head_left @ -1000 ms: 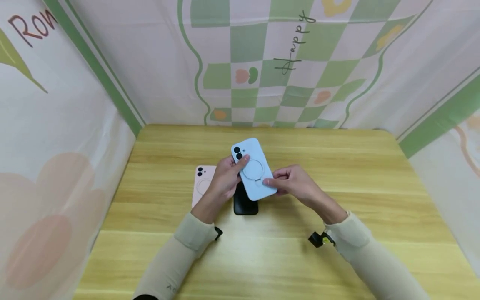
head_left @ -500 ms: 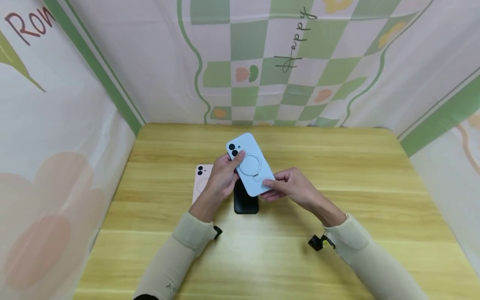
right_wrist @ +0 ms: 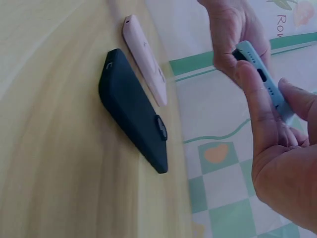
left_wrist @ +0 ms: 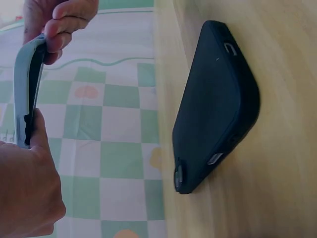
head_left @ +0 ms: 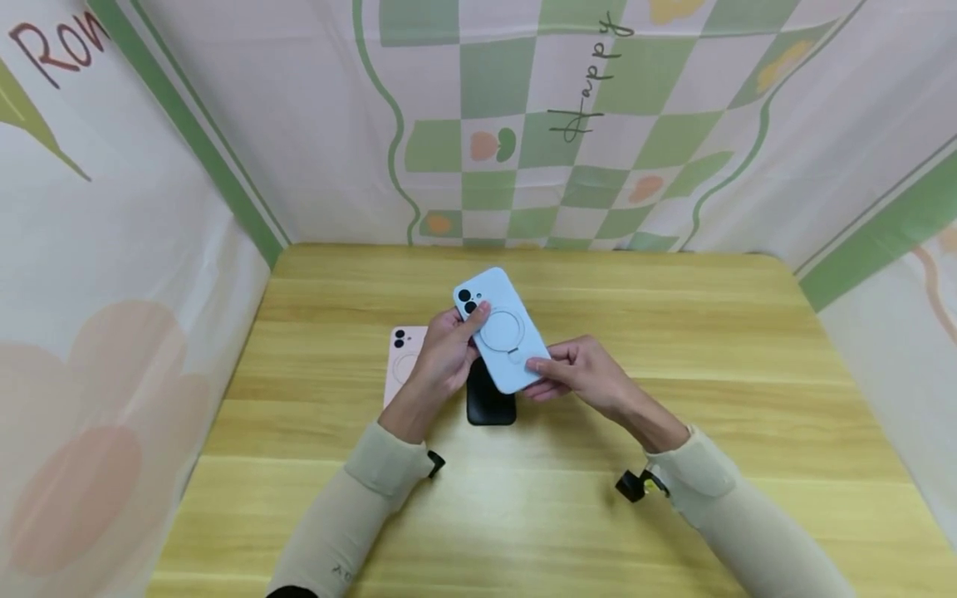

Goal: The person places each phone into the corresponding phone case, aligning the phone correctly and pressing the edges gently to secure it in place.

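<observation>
Both hands hold a light-blue phone case (head_left: 503, 332) above the table, its back with camera holes and a ring facing the head camera. My left hand (head_left: 446, 353) grips its upper left edge, thumb on the back beside the camera holes. At the lower right corner, my right hand (head_left: 586, 372) pinches it, thumb on the back and fingers beneath. The left wrist view shows the blue case (left_wrist: 22, 89) edge-on with a dark inner side. Below it lies a black phone case (head_left: 491, 405), partly covered; a raised camera part shows on the black case (right_wrist: 131, 109) in the right wrist view.
A pink phone case (head_left: 399, 370) lies left of the black one, partly behind my left hand. Underneath is a wooden table (head_left: 673, 332). Patterned cloth (head_left: 516, 100) hangs behind the table and along its sides.
Over the last second the blue case has shifted slightly left and away from me, both hands still on it. Since half a second ago it has barely moved. The other cases lie still.
</observation>
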`<state>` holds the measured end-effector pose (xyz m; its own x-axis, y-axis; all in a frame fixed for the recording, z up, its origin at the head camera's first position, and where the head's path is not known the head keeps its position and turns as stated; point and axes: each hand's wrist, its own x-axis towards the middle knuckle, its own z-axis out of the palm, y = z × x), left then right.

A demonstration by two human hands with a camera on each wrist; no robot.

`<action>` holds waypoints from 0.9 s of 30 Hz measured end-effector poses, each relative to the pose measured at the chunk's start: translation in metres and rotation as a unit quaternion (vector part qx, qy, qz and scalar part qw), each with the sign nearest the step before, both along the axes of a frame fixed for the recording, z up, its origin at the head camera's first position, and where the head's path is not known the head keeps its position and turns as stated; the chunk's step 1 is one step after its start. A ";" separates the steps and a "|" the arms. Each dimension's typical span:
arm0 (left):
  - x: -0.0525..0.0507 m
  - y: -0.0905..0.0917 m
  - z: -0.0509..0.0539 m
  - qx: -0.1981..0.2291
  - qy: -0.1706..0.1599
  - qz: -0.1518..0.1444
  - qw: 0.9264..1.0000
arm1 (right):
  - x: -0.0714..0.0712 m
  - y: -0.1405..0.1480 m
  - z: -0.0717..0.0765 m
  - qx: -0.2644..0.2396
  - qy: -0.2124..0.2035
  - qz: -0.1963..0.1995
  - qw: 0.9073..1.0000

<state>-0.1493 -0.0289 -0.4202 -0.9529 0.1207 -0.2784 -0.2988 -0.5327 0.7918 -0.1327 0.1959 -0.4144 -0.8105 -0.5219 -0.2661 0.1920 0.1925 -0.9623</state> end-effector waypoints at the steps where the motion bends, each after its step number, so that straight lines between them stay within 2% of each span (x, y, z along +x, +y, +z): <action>1: 0.000 0.000 0.000 0.000 0.001 0.001 1.000 | 0.000 0.000 0.000 -0.002 0.002 0.002 1.000; 5: 0.001 -0.001 0.001 0.005 0.004 -0.007 1.000 | -0.001 0.002 -0.001 0.003 0.014 0.004 1.000; 9: 0.002 -0.003 0.000 0.023 -0.010 -0.020 0.999 | -0.001 0.005 -0.003 0.008 0.029 0.008 1.000; 13: 0.003 -0.007 0.000 0.020 -0.015 -0.042 0.999 | -0.003 0.008 -0.005 -0.001 0.035 0.005 0.999; 16: 0.003 -0.010 0.000 0.010 -0.006 -0.052 0.999 | -0.005 0.010 -0.006 -0.008 0.031 -0.018 0.999; 21: 0.003 -0.013 0.000 0.007 -0.003 -0.054 0.998 | -0.010 0.011 -0.005 -0.027 0.015 -0.066 0.997; 27: 0.003 -0.012 -0.003 -0.012 0.000 -0.075 0.997 | -0.015 0.011 -0.005 -0.065 -0.003 -0.084 0.994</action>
